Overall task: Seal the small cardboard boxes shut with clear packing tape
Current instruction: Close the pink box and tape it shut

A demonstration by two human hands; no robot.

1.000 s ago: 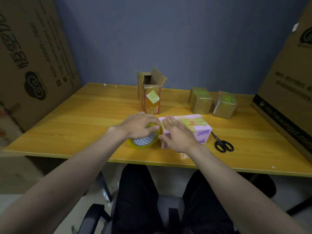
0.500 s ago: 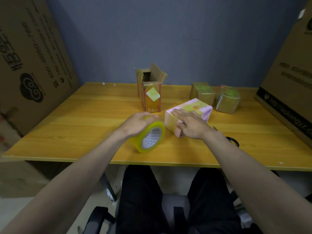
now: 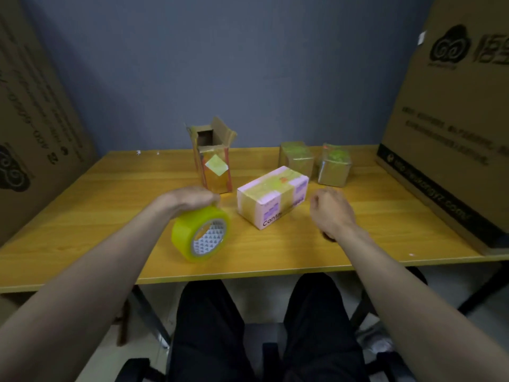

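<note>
1. Count: four small boxes on the table (image 3: pixel 82 216) – one pink box (image 3: pixel 271 197), one tall open box (image 3: pixel 213 158) w/ flaps up, two square taped boxes (image 3: pixel 296 158) (image 3: pixel 334 168) at the back. One tape roll (image 3: pixel 201 234). Two big cartons, one on each side (image 3: pixel 33 119) (image 3: pixel 454 133).
2. Your left hand (image 3: pixel 190 199) grasps the tape roll from above, fingers curled over its rim; roll is tilted, core facing you and to the right.
3. Your right hand (image 3: pixel 332 208) holds nothing, fingers loosely curled, just right of the pink box, not touching it.
4. Vs half a sec ago: your right hand was flat on the pink box; now it's off. Roll sits lower and nearer the front edge. The box itself hasn't turned.
5. Pink box lies mid-table, between your hands, in front of the square boxes. Long axis runs diagonally: near end front-left toward you, far end back-right. Tape bands cross its top and the near end.
</note>
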